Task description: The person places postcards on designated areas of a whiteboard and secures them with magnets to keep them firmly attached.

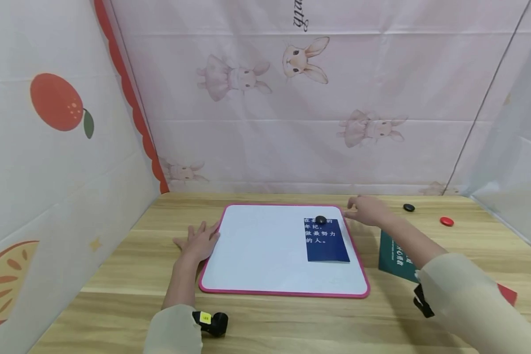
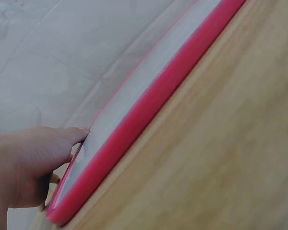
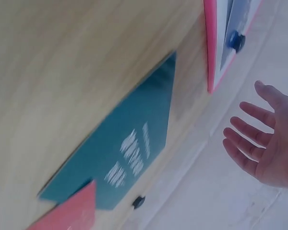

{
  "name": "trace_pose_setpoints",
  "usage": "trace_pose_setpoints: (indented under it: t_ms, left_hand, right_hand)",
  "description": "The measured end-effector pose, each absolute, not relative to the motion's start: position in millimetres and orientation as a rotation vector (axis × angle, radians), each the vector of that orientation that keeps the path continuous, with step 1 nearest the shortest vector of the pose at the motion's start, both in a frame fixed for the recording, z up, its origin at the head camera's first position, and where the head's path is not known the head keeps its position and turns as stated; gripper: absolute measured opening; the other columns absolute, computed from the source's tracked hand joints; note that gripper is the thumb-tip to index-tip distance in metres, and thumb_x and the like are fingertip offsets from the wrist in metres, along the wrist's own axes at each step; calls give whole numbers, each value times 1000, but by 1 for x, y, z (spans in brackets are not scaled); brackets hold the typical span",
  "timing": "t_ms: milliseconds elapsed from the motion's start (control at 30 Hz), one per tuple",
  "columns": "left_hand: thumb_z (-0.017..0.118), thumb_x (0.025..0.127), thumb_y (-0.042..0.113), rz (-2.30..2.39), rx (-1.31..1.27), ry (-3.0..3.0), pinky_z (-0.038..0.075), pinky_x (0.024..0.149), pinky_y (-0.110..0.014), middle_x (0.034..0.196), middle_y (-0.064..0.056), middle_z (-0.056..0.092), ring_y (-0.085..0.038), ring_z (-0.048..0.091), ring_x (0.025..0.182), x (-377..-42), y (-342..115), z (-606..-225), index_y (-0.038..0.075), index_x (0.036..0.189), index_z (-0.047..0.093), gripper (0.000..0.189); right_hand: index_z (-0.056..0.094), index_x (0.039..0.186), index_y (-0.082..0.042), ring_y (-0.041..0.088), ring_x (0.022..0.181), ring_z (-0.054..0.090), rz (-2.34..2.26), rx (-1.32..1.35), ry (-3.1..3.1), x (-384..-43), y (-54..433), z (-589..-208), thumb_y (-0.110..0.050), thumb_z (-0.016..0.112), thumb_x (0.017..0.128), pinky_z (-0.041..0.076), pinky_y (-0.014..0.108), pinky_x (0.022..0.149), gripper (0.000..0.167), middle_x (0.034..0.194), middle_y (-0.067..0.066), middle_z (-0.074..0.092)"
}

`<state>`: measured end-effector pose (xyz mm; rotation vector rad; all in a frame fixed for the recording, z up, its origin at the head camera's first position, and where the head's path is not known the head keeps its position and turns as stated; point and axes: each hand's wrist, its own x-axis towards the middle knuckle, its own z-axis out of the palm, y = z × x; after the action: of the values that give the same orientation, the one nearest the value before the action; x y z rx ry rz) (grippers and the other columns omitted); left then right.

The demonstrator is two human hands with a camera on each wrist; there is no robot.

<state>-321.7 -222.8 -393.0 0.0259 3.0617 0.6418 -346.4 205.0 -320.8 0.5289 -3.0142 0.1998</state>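
A whiteboard (image 1: 256, 255) with a pink rim lies flat on the wooden table. On its right part is a navy card (image 1: 327, 250) with white writing, and a round black magnet (image 1: 320, 220) sits near the card's top edge. My left hand (image 1: 200, 243) rests at the board's left edge, fingers spread on the table side; in the left wrist view its thumb (image 2: 79, 134) touches the pink rim. Beside the upper right corner of the board hovers my right hand (image 1: 368, 210), its fingers loosely extended and holding nothing, as the right wrist view (image 3: 273, 139) shows.
Right of the board lies a dark green card (image 1: 394, 258), partly hidden under my right forearm. A red card (image 3: 69, 213) overlaps it. Farther back are a second black magnet (image 1: 409, 207) and a red magnet (image 1: 447, 221). A printed curtain (image 1: 248, 147) hangs behind the table.
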Motion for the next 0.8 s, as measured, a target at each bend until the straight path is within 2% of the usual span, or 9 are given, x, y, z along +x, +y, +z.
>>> trace_pose_setpoints:
  t_ms: [233, 400, 567, 800]
  left_hand:
    - [34, 99, 33, 650, 12, 3055, -14, 85, -74, 147, -26, 13, -52, -5, 130, -319, -225, -394, 17, 145, 29, 49]
    - [34, 99, 34, 656, 9, 3051, -15, 85, -73, 147, -26, 13, -51, -5, 130, -319, -227, -396, 17, 145, 29, 49]
    - [33, 99, 34, 661, 6, 3048, -15, 84, -73, 147, -25, 13, -51, -5, 130, -319, -230, -396, 16, 145, 30, 49]
    - [33, 99, 34, 649, 3, 3050, -14, 85, -74, 147, -26, 13, -52, -5, 130, -317, -231, -396, 15, 145, 30, 49]
  right_hand:
    - [61, 104, 3, 24, 71, 54, 189, 372, -3064, -329, 235, -315, -27, 63, 86, 48, 37, 57, 35, 89, 16, 60]
    - [59, 100, 8, 26, 71, 56, 221, 380, -3085, -318, 254, -314, -25, 63, 86, 49, 42, 62, 36, 85, 18, 61]
    - [58, 101, 8, 25, 67, 56, 222, 371, -3131, -305, 274, -311, -28, 62, 87, 48, 39, 56, 39, 82, 15, 61]
    - [61, 95, 7, 23, 67, 56, 219, 414, -3155, -285, 306, -312, -25, 65, 84, 49, 39, 58, 34, 81, 13, 62]
